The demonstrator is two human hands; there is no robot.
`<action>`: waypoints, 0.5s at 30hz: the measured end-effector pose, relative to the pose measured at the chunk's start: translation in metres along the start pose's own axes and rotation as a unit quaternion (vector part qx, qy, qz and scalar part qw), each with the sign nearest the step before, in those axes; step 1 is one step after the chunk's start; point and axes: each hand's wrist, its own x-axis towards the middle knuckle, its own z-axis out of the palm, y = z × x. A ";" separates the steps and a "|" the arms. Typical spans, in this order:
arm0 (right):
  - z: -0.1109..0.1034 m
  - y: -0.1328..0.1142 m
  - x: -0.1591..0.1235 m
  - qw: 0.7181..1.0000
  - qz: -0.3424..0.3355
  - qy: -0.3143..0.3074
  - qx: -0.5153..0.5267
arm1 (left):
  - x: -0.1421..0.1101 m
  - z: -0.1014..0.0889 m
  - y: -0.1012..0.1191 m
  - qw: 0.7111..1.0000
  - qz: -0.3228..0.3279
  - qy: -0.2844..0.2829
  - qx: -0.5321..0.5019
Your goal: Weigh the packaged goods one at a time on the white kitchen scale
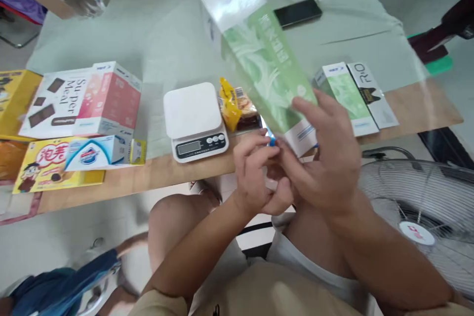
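Note:
A long green and white box [272,59] is raised at a slant over the table. My right hand [326,153] grips its lower end, with the thumb below and the fingers on its printed side. My left hand [259,173] is beside that lower end, its fingers curled inward. A small bit of blue [272,142] shows at its fingertips; what it belongs to is hidden. Left of the raised box are a white kitchen scale [194,118] and a yellow-wrapped snack [231,103], which the box partly covers.
Several boxes, among them a Super Meal box [55,103] and a pink one [114,98], stand at the left. A smaller green box [346,96] and a white RIO box [372,94] lie right. A phone [298,13] lies behind. A fan [418,212] stands below right; another person's sleeve [74,281] shows.

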 end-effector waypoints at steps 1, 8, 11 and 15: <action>0.009 -0.011 0.000 1.000 -0.013 -0.006 0.002 | 0.000 -0.009 -0.004 1.000 -0.007 0.020 0.011; 0.078 -0.058 0.001 0.998 -0.019 -0.055 0.006 | -0.002 -0.066 -0.029 0.991 -0.116 0.046 0.048; 0.103 -0.071 -0.003 0.993 0.002 -0.114 0.007 | -0.004 -0.092 -0.035 0.981 -0.175 0.022 0.075; 0.126 -0.083 -0.014 0.983 0.013 -0.181 -0.030 | -0.006 -0.120 -0.043 0.960 -0.258 -0.024 0.103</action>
